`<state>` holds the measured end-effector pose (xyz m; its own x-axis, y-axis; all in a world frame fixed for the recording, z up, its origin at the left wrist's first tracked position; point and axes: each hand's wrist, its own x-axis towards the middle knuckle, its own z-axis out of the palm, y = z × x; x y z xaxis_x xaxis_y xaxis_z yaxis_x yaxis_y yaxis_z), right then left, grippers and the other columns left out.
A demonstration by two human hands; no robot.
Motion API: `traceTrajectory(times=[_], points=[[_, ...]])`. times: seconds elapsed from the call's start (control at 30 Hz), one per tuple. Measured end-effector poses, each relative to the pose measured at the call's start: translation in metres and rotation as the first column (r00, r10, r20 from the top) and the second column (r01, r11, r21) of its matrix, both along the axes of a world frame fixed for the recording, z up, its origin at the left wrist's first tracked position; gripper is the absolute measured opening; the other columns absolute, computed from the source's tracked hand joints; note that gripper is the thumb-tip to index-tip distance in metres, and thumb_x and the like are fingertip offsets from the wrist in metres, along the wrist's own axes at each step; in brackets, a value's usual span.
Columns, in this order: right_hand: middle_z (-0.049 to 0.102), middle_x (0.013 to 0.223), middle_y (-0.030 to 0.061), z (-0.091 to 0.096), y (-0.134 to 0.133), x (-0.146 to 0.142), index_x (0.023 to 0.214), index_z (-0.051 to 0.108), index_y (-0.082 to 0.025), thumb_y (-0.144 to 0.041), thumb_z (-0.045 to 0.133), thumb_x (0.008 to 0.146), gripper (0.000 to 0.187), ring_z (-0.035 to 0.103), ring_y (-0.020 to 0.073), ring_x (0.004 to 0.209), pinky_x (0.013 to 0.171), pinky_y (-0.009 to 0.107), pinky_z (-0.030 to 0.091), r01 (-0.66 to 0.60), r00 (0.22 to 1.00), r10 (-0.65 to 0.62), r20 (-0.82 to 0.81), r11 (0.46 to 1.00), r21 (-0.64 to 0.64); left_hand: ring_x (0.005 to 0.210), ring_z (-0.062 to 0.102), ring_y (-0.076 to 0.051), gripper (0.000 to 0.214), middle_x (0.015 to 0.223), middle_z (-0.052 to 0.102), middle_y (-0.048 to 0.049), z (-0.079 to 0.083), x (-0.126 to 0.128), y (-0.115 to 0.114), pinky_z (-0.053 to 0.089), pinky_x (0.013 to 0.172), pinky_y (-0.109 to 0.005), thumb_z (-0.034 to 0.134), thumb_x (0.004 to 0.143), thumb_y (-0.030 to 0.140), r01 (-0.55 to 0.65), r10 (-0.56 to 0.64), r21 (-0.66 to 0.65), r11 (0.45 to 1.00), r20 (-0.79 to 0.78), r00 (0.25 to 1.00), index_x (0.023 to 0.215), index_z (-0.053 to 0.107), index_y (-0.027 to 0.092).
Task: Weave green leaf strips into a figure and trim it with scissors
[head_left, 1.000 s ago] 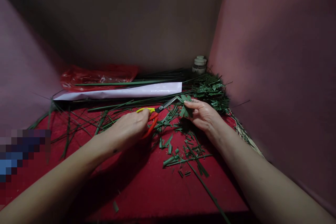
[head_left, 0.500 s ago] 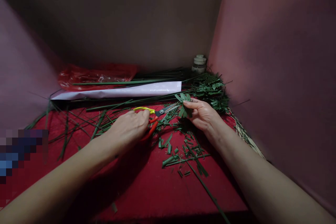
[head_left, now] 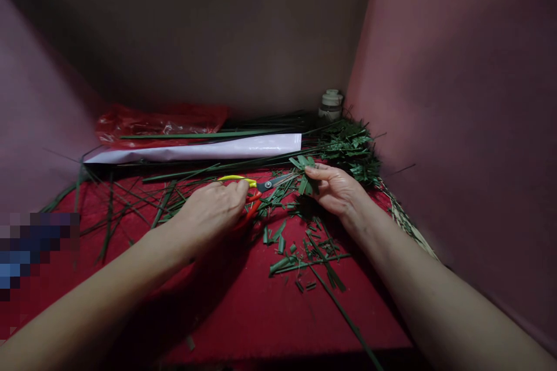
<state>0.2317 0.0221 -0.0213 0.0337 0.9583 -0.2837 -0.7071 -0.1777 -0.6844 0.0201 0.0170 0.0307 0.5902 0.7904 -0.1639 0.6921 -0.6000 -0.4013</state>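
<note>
My left hand (head_left: pixel 220 203) is closed round the handles of a pair of scissors (head_left: pixel 268 185), which have one yellow and one red handle. Their grey blades point right, and the tips are at a green woven leaf piece (head_left: pixel 307 177). My right hand (head_left: pixel 333 184) pinches that leaf piece between thumb and fingers; several short leaf ends stick out from it. Whether the blades touch the leaf I cannot tell. Below the hands, cut leaf scraps (head_left: pixel 282 246) lie scattered on the red table surface (head_left: pixel 261 313).
At the back lie a red plastic bag (head_left: pixel 161 122), a white rolled sheet (head_left: pixel 226 148) and long green leaf strips (head_left: pixel 187 175). A heap of green leaf pieces (head_left: pixel 352 145) is at the back right, beside a pale-lidded jar (head_left: pixel 331 105). Walls enclose the table's back and sides.
Almost nothing differs. The leaf piece has turned slightly in my right hand, and the scissors stay at its left edge.
</note>
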Motion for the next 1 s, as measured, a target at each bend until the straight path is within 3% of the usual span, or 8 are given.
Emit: traceTrajectory(times=[0.2,0.5,0.83,1.0], points=[[0.061,0.058,0.0004,0.0013,-0.0001,0.0008,0.067,0.059,-0.01,0.003,0.057,0.067,0.013,0.057,0.009,0.051,0.053,0.019,0.048,-0.048,0.999,0.048,-0.01,0.999,-0.001,0.083,0.061,-0.026,0.022,0.09,0.063,-0.0144,0.0022,-0.0009,-0.0008,0.047,0.067,-0.035,0.031,0.082,0.01,-0.004,0.004,-0.025,1.0,0.0,1.0,0.096,0.048,0.011],[0.061,0.057,-0.0002,0.0039,-0.0011,-0.0015,0.066,0.057,-0.012,0.006,0.053,0.069,0.018,0.058,0.0091,0.051,0.053,0.018,0.05,-0.058,0.997,0.059,-0.051,0.998,0.033,0.105,0.055,-0.026,0.03,0.107,0.059,-0.0182,0.0003,0.0008,0.0,0.043,0.087,-0.036,0.03,0.083,0.007,-0.003,0.002,-0.077,0.997,-0.007,1.0,0.105,0.049,0.007],[0.06,0.058,-0.0021,0.0042,-0.0019,-0.0027,0.066,0.054,-0.014,0.006,0.057,0.066,0.021,0.057,0.008,0.051,0.053,0.017,0.049,-0.042,0.998,0.044,-0.034,0.998,0.051,0.086,0.059,-0.025,0.026,0.092,0.062,-0.0149,0.0024,0.0039,-0.0018,0.045,0.075,-0.035,0.028,0.081,0.008,-0.005,0.005,-0.08,0.997,-0.003,1.0,0.096,0.05,0.009],[0.06,0.058,-0.001,0.0054,-0.0026,-0.0031,0.066,0.056,-0.013,0.005,0.054,0.068,0.018,0.058,0.0089,0.051,0.053,0.018,0.049,-0.05,0.998,0.051,-0.034,0.998,0.033,0.087,0.06,-0.024,0.025,0.09,0.062,-0.0148,-0.0014,-0.0002,-0.0005,0.045,0.073,-0.033,0.029,0.079,0.006,0.005,-0.002,-0.121,0.993,0.03,1.0,0.095,0.047,0.01]])
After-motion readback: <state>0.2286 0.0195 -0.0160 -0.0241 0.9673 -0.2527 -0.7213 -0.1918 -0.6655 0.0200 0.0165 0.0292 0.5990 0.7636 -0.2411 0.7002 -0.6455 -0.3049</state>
